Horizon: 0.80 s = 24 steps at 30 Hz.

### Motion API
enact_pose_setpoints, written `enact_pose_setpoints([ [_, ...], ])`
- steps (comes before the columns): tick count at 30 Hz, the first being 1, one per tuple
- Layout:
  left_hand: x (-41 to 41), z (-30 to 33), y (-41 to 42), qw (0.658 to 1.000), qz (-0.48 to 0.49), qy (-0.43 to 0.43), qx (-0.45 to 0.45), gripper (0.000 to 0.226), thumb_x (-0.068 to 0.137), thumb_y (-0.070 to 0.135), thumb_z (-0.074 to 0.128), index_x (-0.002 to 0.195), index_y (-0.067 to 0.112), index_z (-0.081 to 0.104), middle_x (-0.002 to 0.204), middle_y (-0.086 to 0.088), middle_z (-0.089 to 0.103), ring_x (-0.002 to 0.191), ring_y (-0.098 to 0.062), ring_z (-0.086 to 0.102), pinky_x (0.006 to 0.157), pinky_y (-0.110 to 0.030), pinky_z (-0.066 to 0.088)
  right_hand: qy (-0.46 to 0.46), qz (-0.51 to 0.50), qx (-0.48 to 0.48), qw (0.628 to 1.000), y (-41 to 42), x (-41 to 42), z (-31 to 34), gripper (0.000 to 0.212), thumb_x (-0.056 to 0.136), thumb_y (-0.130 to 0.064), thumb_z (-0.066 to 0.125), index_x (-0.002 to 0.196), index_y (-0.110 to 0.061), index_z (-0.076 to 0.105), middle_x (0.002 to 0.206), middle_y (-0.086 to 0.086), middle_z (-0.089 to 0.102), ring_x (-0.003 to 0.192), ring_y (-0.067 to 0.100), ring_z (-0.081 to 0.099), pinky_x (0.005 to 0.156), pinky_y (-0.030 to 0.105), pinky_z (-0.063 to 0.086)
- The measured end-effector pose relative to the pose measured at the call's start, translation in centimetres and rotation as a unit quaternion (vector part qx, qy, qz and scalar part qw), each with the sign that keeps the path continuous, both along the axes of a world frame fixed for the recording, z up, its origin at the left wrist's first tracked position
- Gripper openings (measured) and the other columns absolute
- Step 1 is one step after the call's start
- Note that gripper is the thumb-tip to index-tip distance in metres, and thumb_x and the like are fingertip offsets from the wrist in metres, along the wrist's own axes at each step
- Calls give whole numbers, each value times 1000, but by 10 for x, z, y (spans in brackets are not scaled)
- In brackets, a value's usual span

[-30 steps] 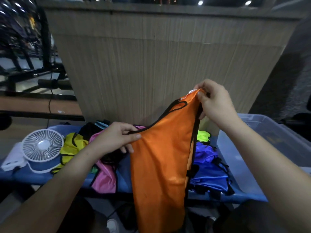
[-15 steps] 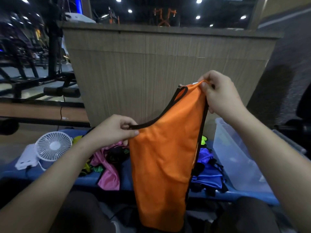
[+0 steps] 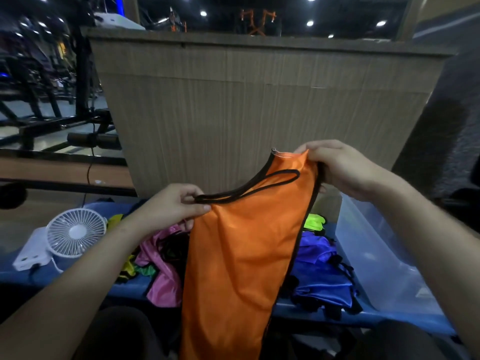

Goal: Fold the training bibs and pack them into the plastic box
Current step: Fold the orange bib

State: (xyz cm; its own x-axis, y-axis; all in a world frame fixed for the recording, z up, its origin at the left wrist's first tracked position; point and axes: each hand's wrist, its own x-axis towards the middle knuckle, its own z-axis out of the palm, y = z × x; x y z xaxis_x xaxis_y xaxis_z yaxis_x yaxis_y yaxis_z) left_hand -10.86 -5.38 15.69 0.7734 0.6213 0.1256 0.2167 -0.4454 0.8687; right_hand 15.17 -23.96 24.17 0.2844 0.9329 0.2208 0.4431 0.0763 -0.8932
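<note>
An orange training bib (image 3: 241, 255) with black trim hangs in the air in front of me, above the blue bench (image 3: 65, 276). My left hand (image 3: 168, 206) pinches its black edge at the lower left. Higher up, my right hand (image 3: 340, 167) grips the bib's top corner. Behind the bib lie loose bibs: a pink one (image 3: 166, 279), a blue one (image 3: 322, 279), a purple one (image 3: 314, 248), a neon green one (image 3: 314, 222) and a yellow one (image 3: 127, 268). The clear plastic box (image 3: 376, 258) stands at the right end of the bench.
A small white fan (image 3: 75, 232) and a white block (image 3: 31, 255) with a cable sit on the bench's left end. A wood-grain counter wall (image 3: 233, 105) rises right behind the bench. Black gym machines (image 3: 52, 100) stand at the far left.
The view has tilted up and then settled. Both hands keep their hold on the orange bib, with the right hand now lower and the strap loop lying flatter across the top.
</note>
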Motion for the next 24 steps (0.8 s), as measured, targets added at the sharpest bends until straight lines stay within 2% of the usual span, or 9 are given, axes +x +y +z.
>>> enact_pose_setpoints([
  [2,3,-4,3,1000,-8,9,-6,10,93,12,69,91,2,65,55,-3,62,50,-17,59,49,-25,50,-1,-48,-9,999,9,0,-9,35,94,0,32,83,-9,65,56,4,43,48,16,38,45,24,26],
  [4,5,-9,4,1000,-17,10,-10,11,93,12,69,91,2,64,57,-3,62,52,-18,60,50,-28,50,5,-72,-23,997,14,-2,-18,35,94,-5,33,83,-14,65,60,4,40,50,15,35,47,23,22],
  [8,7,-23,4,999,-23,11,-27,12,93,11,69,91,1,64,60,-7,61,53,-20,59,50,-29,50,52,-62,-58,995,13,-1,-29,27,105,-28,43,106,-19,69,63,-5,46,44,7,37,36,16,26],
  [10,9,-29,0,998,-32,17,-41,11,93,12,69,90,3,63,61,-9,61,51,-19,58,48,-26,50,96,-41,-64,993,10,1,-37,23,104,-35,49,116,-25,66,64,-8,49,41,5,36,33,15,27],
  [13,10,-39,-3,996,-50,36,-60,9,93,12,68,88,7,61,59,-4,62,48,-15,59,47,-24,50,169,-12,-52,984,9,5,-48,17,101,-26,54,114,-24,64,63,-4,51,37,5,33,32,14,25],
  [15,12,-45,-6,994,-64,45,-74,10,94,11,67,86,9,60,58,-2,62,48,-13,59,48,-23,50,180,-20,-27,983,10,7,-54,11,101,-15,54,101,-21,63,70,3,52,43,7,39,34,17,30],
  [19,16,-54,-10,991,-76,57,-90,11,94,10,67,86,9,59,59,-1,63,48,-13,60,48,-23,51,185,-50,16,981,12,13,-67,34,95,10,47,73,-15,56,83,14,56,66,16,50,50,20,38],
  [21,17,-56,-12,991,-79,63,-86,11,94,12,67,87,9,60,61,-2,64,51,-14,61,50,-24,51,140,-77,-4,987,10,16,-71,40,91,16,41,65,-12,55,78,15,54,59,14,45,45,17,32],
  [24,17,-60,-11,991,-82,64,-84,10,94,12,68,87,9,61,64,-3,64,53,-16,62,52,-25,52,-30,-106,-62,992,3,18,-72,40,88,15,36,66,-5,63,69,16,56,44,9,36,38,16,25],
])
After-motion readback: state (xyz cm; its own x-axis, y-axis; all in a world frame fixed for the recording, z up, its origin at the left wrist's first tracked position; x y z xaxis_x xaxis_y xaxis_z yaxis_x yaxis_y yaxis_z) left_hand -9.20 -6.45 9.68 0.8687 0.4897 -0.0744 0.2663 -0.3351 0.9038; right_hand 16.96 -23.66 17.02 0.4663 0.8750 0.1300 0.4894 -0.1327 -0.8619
